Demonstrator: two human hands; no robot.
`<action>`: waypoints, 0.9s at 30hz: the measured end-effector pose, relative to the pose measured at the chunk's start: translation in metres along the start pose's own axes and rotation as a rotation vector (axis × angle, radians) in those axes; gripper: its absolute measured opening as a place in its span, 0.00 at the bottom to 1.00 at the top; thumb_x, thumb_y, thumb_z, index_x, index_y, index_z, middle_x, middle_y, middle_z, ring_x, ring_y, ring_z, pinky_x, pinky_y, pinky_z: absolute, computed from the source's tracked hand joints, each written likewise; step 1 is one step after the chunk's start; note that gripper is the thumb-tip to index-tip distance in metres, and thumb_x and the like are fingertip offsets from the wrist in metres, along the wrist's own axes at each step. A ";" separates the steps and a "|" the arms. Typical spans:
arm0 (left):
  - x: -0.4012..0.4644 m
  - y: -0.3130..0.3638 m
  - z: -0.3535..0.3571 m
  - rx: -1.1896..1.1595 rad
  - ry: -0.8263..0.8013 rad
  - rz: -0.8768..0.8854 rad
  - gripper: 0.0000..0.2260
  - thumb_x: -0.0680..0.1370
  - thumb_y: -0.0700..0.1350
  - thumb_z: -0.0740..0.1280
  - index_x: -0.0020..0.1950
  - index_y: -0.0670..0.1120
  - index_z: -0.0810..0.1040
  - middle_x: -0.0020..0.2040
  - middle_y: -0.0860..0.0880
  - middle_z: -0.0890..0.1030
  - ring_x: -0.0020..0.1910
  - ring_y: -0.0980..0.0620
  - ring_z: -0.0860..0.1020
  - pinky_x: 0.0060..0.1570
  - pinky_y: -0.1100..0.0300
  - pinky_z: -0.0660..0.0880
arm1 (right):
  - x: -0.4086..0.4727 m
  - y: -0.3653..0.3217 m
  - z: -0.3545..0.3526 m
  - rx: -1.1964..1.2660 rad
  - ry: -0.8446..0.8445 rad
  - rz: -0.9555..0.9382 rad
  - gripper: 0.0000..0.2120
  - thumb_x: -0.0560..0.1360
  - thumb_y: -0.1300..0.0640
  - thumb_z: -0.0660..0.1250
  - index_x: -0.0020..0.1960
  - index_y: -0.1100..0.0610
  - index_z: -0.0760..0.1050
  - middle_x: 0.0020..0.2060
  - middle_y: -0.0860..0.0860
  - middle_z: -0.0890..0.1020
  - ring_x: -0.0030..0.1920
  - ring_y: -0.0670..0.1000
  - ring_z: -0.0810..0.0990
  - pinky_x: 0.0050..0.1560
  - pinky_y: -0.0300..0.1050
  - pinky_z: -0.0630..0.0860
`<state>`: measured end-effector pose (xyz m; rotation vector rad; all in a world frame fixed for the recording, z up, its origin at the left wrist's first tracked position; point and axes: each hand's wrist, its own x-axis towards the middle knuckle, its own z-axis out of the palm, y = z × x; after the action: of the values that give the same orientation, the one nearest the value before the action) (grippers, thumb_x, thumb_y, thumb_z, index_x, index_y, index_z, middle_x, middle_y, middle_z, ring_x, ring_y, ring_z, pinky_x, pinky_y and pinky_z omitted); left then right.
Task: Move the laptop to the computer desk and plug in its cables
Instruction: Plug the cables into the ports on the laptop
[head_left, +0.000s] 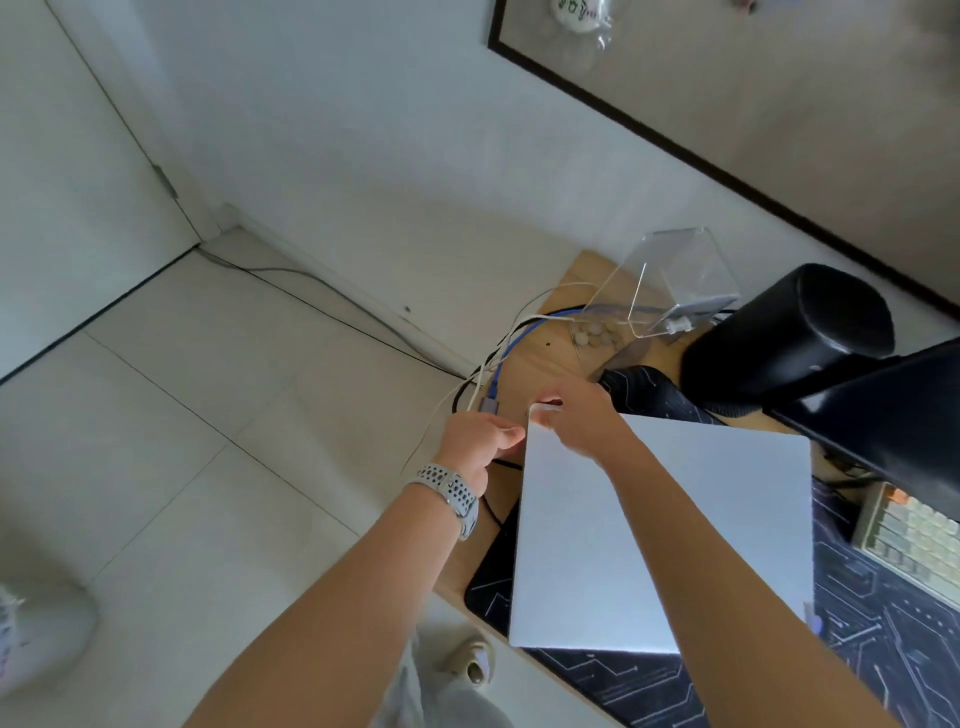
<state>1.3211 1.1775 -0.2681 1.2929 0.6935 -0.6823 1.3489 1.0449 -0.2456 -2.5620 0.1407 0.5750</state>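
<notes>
A closed silver laptop (675, 540) lies on the dark patterned desk mat (883, 649) of the wooden computer desk (545, 358). My right hand (576, 415) grips the laptop's far left corner. Just left of that corner, my left hand (480, 441), with a grey watch on its wrist, pinches a white cable (467, 400) and brings its end against the laptop's left edge. A blue cable (514, 348) with a grey plug hangs loose over the desk's left edge beside white and black cables.
A clear acrylic stand (670, 280) sits at the desk's far corner. A black cylinder and monitor arm (795, 332) rise to the right, with a monitor's edge and a keyboard (904, 540) beyond. Tiled floor (208, 415) and white walls lie left of the desk.
</notes>
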 end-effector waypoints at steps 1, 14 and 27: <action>0.002 0.000 0.000 0.012 -0.003 -0.002 0.07 0.73 0.33 0.71 0.38 0.44 0.80 0.50 0.43 0.84 0.50 0.48 0.81 0.57 0.54 0.69 | 0.000 0.000 0.000 0.004 -0.002 0.011 0.10 0.75 0.57 0.64 0.53 0.58 0.81 0.53 0.51 0.82 0.56 0.52 0.77 0.58 0.50 0.74; 0.031 0.045 -0.096 0.607 -0.181 0.240 0.01 0.76 0.39 0.67 0.46 0.41 0.77 0.41 0.37 0.84 0.30 0.50 0.80 0.37 0.56 0.80 | -0.004 -0.004 0.009 -0.153 0.038 0.144 0.10 0.78 0.52 0.60 0.53 0.50 0.80 0.53 0.50 0.82 0.59 0.52 0.74 0.66 0.49 0.58; 0.058 0.038 -0.077 1.478 -0.220 0.742 0.17 0.75 0.53 0.68 0.63 0.51 0.78 0.56 0.52 0.83 0.56 0.53 0.79 0.52 0.61 0.74 | -0.045 -0.023 0.048 -0.125 0.602 0.202 0.09 0.70 0.59 0.72 0.50 0.54 0.80 0.49 0.54 0.78 0.47 0.56 0.76 0.51 0.49 0.69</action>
<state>1.3809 1.2552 -0.3011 2.5336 -0.6926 -0.6587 1.2945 1.0884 -0.2538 -2.7831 0.5888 -0.1438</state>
